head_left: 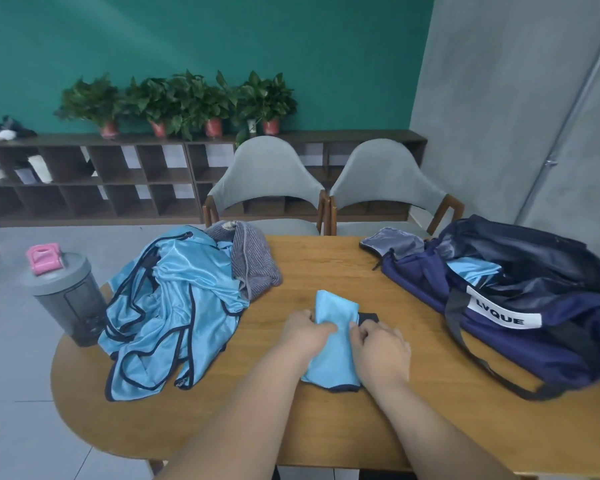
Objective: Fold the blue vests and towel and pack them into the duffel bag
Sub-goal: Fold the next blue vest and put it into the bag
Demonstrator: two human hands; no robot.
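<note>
A small folded light-blue vest (335, 341) with dark trim lies on the wooden table (326, 427) in front of me. My left hand (303, 332) grips its left edge and my right hand (378, 344) grips its right edge. A heap of unfolded blue vests (167, 306) sits at the left of the table. A grey striped towel (250, 258) lies crumpled behind that heap. The navy duffel bag (520, 306) stands open at the right, with a folded blue vest (475, 268) showing inside it.
A grey shaker bottle (63, 292) with a pink lid stands at the table's left edge. Two grey chairs (267, 181) face the far side of the table. Behind them, a low dark shelf unit carries potted plants (187, 102).
</note>
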